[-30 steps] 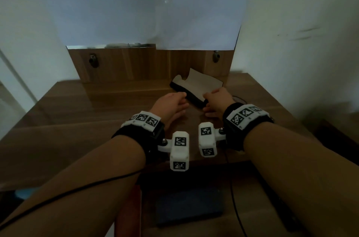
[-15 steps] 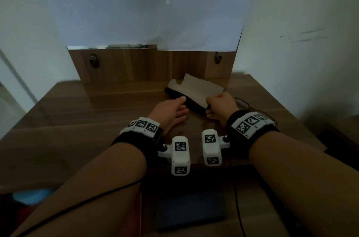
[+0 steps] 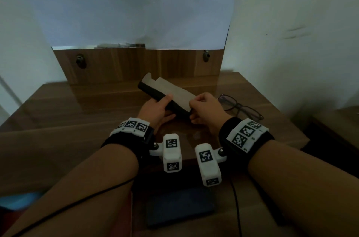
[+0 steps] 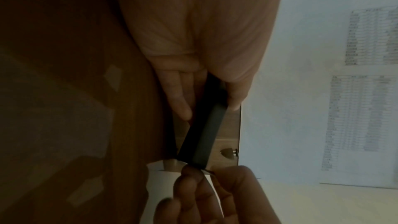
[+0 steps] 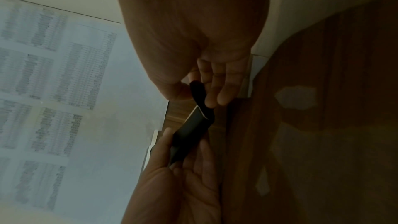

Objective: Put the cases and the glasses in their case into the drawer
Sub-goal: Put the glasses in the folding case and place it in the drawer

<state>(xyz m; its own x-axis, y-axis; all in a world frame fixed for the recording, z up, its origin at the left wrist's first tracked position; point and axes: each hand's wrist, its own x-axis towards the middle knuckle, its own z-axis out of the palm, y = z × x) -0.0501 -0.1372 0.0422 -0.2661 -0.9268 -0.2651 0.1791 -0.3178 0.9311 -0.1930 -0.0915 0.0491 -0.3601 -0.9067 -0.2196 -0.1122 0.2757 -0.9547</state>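
Note:
A black folding glasses case (image 3: 153, 92) with a pale lining is held above the wooden desk (image 3: 68, 118), its flap open. My left hand (image 3: 158, 107) grips its black body (image 4: 204, 130) from the left, thumb on top. My right hand (image 3: 202, 107) pinches the near end of the pale flap (image 5: 199, 108). A pair of dark-framed glasses (image 3: 240, 108) lies on the desk just right of my right hand. Below the desk edge a dark blue flat case (image 3: 179, 207) lies in the open drawer (image 3: 250, 211).
A wooden back panel (image 3: 136, 64) with two round knobs stands behind the desk, with a large pale sheet above it. A white wall closes the right side. A black cable (image 3: 236, 203) hangs over the drawer.
Both hands have lifted the black case off the desk and toward me. The glasses, earlier hidden behind my right hand, now show on the desk.

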